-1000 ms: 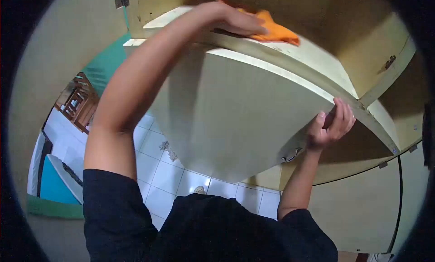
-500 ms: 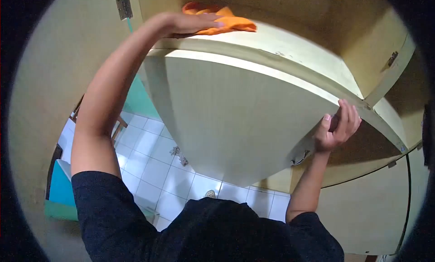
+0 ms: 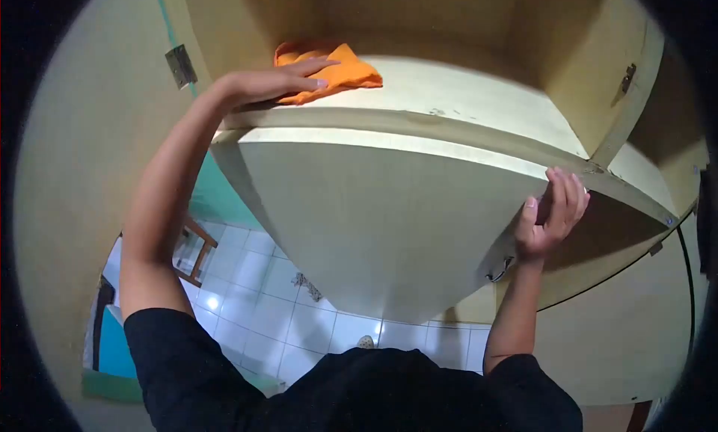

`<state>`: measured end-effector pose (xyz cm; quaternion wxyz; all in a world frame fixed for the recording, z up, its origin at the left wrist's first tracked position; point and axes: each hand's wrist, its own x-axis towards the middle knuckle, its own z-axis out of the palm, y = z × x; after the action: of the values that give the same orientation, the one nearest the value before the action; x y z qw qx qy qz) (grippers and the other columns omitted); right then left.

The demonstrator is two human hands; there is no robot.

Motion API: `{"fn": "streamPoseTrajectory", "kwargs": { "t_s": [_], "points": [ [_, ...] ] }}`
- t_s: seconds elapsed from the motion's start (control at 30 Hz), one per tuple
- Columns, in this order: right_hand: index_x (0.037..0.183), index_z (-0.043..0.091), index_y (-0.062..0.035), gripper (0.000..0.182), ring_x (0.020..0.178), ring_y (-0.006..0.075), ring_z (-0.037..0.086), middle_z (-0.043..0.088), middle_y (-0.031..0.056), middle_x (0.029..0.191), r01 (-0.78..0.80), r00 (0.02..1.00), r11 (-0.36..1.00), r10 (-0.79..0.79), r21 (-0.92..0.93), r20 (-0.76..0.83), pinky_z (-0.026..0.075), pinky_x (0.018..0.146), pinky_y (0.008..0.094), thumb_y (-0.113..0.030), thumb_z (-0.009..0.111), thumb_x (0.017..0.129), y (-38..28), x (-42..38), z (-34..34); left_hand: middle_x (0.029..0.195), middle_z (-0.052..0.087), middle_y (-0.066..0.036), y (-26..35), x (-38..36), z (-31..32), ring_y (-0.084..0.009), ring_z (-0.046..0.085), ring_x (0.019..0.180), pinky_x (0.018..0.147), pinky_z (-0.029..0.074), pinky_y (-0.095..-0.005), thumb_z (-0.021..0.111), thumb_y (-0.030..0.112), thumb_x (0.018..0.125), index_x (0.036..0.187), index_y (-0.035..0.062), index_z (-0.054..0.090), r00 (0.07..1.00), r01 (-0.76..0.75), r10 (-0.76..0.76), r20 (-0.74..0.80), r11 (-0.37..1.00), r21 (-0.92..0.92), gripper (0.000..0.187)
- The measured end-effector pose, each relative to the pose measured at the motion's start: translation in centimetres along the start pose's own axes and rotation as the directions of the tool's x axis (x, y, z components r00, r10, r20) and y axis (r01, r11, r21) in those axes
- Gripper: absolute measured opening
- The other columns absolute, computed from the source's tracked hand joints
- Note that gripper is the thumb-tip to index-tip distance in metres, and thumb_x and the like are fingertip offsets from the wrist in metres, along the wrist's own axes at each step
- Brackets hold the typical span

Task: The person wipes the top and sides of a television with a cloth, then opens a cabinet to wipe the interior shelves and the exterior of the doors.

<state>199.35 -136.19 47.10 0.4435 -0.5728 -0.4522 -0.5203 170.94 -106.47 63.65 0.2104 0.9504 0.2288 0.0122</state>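
Note:
An orange cloth (image 3: pixel 350 72) lies bunched and folded on the pale shelf (image 3: pixel 456 96) of an open cabinet, at its left end. My left hand (image 3: pixel 288 82) presses down on the cloth, fingers stretched over it and thumb along its near side. Below the shelf, a pale cabinet door (image 3: pixel 381 215) stands partly open. Its upper right corner is in my right hand (image 3: pixel 555 215), with the thumb on one side of the edge and the fingers on the other.
A metal handle (image 3: pixel 499 269) sits on the door below my right hand. Hinges (image 3: pixel 180 66) show on the cabinet frame. White floor tiles (image 3: pixel 254 290) and a wooden stool leg (image 3: pixel 200 260) are at lower left. Another closed door (image 3: pixel 613 335) is at lower right.
The view has tilted, so the shelf sits lower in it. My left hand and the cloth have shifted slightly left and toward the shelf's front edge. My right hand stays at the door's corner.

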Motion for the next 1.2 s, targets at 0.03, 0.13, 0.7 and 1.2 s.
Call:
{"fn": "streamPoseTrajectory", "kwargs": {
  "t_s": [0.03,0.13,0.7,1.2],
  "points": [
    [0.109,0.062,-0.0088,0.042,0.115,0.0284,0.049,0.059,0.0068,0.115,-0.007,1.000,1.000,0.007,0.005,0.001,0.023,0.107,0.0471,-0.022,0.054,0.070,0.2,-0.2,0.1,0.154,0.006,-0.012,0.1,0.4,0.1,-0.0258,0.008,0.142,0.114,0.010,-0.0387,0.041,0.065,0.087,0.148,0.0100,0.014,1.000,-0.003,0.003,0.004,1.000,0.002,0.086],
    [0.110,0.061,-0.0095,0.042,0.115,0.0282,0.049,0.059,0.0065,0.114,-0.021,1.000,0.999,0.021,-0.025,-0.006,0.023,0.107,0.0473,-0.025,0.053,0.072,-0.4,-0.1,0.1,0.154,0.004,-0.013,-2.2,3.2,0.3,-0.0265,0.003,0.142,0.115,0.007,-0.0400,0.036,0.070,0.085,0.147,0.0061,0.011,0.991,0.084,-0.069,-0.116,0.988,0.127,0.092],
    [0.111,0.061,-0.0085,0.043,0.116,0.0293,0.048,0.059,0.0076,0.114,0.014,1.000,0.999,-0.012,-0.049,0.028,0.023,0.107,0.0458,-0.028,0.053,0.073,-1.0,0.3,-0.5,0.153,0.013,-0.015,6.8,6.0,3.2,-0.0261,0.006,0.142,0.114,0.007,-0.0397,0.041,0.062,0.088,0.146,0.0120,0.022,0.915,-0.402,0.390,0.104,0.904,0.144,0.079],
    [0.109,0.061,-0.0096,0.041,0.116,0.0285,0.047,0.059,0.0067,0.114,-0.020,1.000,0.999,0.020,-0.028,0.005,0.023,0.107,0.0458,-0.027,0.053,0.073,-1.4,0.5,-0.4,0.153,0.012,-0.013,-1.5,11.6,-0.8,-0.0265,0.012,0.141,0.114,0.012,-0.0386,0.022,0.069,0.089,0.147,0.0101,0.016,0.993,0.052,-0.072,0.095,0.978,0.201,0.082]
  ]
}}
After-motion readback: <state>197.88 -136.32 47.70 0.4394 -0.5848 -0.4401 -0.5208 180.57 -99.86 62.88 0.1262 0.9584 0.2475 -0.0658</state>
